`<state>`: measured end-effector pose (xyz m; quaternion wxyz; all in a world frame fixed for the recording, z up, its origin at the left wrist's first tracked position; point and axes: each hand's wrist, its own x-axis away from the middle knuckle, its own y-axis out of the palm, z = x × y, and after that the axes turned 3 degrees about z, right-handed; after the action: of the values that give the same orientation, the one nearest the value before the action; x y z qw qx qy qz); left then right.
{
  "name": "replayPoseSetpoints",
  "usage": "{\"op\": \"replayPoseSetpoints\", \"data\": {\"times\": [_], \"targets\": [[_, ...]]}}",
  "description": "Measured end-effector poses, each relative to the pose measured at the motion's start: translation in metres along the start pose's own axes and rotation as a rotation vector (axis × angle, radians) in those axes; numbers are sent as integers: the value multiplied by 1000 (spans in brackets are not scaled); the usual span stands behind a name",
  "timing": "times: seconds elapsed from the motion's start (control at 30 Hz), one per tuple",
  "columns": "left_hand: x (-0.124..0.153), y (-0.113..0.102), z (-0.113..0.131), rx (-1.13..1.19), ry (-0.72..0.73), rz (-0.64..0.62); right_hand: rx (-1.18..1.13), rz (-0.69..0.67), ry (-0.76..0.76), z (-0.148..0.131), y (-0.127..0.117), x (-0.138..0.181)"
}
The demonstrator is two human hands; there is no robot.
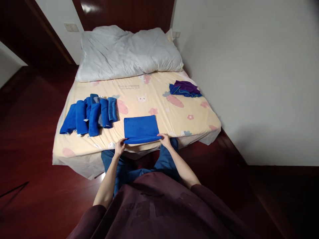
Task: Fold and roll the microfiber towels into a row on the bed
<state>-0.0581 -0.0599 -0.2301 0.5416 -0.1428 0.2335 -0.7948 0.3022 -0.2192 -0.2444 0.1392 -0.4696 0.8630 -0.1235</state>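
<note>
A blue towel (141,126) lies flat on the bed near its front edge, with its near edge turned over into a narrow roll. My left hand (120,147) pinches the left end of that roll. At the opposite end, my right hand (164,140) grips the towel between thumb and fingers. Several rolled blue towels (81,116) lie side by side to the left, some with small white tags. Over on the right is a crumpled heap of purple and blue cloths (186,88).
The bed (139,89) has a cream sheet printed with carrots and flowers. A bulky white quilt (127,54) is piled at the headboard (127,13). A white wall (254,73) rises along the right side. Dark red floor (37,139) surrounds the bed.
</note>
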Motion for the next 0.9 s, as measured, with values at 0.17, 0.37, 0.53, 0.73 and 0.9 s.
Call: {"op": "replayPoseSetpoints", "data": {"times": [0.17,0.37,0.53,0.73,0.9], "targets": [[2,1,3,125,-101,86,14,72,29,7,-1,-1],[1,2,7,173,-128,113,18,89,34,10,0,-2],[-4,3,7,150,-174,118,38,133,65,11,6,-5],[-10,5,7,95,-225,127,73,180,102,4,11,-7],[-12,3,8,54,-225,104,130,186,143,2,13,-11]]}}
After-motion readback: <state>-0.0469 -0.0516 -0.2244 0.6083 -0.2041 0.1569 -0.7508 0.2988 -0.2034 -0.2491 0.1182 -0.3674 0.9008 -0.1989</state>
